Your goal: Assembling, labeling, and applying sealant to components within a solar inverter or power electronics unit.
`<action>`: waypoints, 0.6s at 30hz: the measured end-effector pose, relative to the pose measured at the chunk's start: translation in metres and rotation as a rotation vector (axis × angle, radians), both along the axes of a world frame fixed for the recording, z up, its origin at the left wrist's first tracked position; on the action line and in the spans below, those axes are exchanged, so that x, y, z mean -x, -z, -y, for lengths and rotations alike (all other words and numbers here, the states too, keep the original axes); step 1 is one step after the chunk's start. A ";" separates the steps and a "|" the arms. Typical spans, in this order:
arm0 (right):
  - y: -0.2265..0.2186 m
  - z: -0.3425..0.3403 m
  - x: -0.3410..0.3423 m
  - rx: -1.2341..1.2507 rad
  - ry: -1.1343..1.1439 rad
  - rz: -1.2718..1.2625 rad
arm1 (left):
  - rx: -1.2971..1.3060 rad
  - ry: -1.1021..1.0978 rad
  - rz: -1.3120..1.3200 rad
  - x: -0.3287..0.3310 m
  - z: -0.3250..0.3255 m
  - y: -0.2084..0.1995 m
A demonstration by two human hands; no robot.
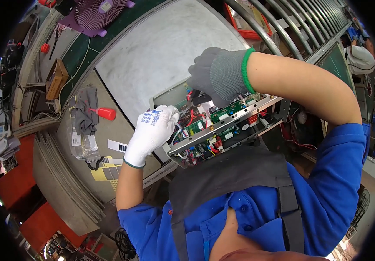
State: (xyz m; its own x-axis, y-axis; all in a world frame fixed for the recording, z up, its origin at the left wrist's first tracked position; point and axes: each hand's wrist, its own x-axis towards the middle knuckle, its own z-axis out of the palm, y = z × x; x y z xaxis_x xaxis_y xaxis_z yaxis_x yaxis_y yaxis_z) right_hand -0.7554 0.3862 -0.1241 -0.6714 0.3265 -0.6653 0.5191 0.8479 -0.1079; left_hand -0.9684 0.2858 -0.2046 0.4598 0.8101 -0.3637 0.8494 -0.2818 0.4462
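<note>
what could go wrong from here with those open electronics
Snagged wiring: the left hand is close to exposed red wires, so a gloved finger might catch and tug one.

Knocked parts: the right hand reaches across the green circuit board, and a slip could bump its components.

Tipping: the metal chassis sits at the near edge of the white worktop; a hard pull might shift it.

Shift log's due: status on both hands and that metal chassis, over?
White-gloved left hand at chassis left end. Grey-gloved right hand over interior, hiding part of it. Chassis open, red wires showing.
</note>
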 end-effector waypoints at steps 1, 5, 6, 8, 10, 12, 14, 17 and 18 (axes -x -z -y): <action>-0.002 0.000 0.003 0.006 -0.010 -0.003 | 0.011 -0.003 -0.001 0.000 0.001 0.003; -0.012 0.001 0.021 -0.066 -0.105 0.014 | -0.057 -0.187 0.120 -0.002 0.002 0.011; -0.016 0.001 0.025 -0.068 -0.108 0.016 | -0.063 -0.236 0.168 -0.002 0.001 0.011; -0.025 -0.001 0.030 -0.057 -0.101 0.130 | 0.013 -0.185 0.216 -0.002 -0.002 0.011; -0.035 -0.006 0.031 -0.050 -0.073 0.160 | 0.090 -0.131 0.266 -0.001 -0.006 0.010; -0.042 -0.010 0.030 -0.052 -0.059 0.178 | 0.211 -0.096 0.177 0.002 -0.008 0.009; -0.045 -0.011 0.026 -0.089 -0.070 0.220 | 0.240 -0.162 0.229 0.003 -0.008 0.010; -0.041 -0.007 0.023 -0.057 -0.002 0.137 | 0.279 -0.326 0.390 0.000 -0.003 0.017; -0.039 -0.006 0.023 -0.055 -0.008 0.100 | 0.294 -0.432 0.500 0.000 -0.001 0.020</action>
